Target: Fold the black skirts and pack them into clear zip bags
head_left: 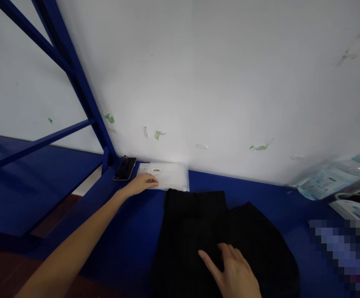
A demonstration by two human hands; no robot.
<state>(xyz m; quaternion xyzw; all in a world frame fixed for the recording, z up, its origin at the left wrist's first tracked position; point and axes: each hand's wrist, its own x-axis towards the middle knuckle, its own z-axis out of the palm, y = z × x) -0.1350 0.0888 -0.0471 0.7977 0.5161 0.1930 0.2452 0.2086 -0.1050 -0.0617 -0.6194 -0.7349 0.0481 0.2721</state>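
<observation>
The left hand (142,183) is extended far forward to the back edge of the blue table (127,236), close to the white wall (217,82). Its fingers are loosely spread and laid flat, with the fingertips resting on the near left corner of a clear plastic bag (167,176). Nothing is gripped; the bag is only touched from above. The bag lies flat against the foot of the wall, and a small barcode label (156,170) is seen near its left end.

The right hand (234,273) is placed palm down on a folded black garment (198,231), near the bottom edge of the view. The fingers are held open and slightly apart, with the thumb stretched out to the left. The cloth is pressed from above and not clamped between the fingers.

The garment is spread on the table directly in front of the person, with its far edge just touching the near edge of the plastic bag. A black smartphone (125,168) lies just beside the bag, to its left, at the foot of a blue steel frame (74,70). At the right edge of the table, well apart from both hands, a stack of packaged goods (332,178) in clear wrapping is seen, blurred.
</observation>
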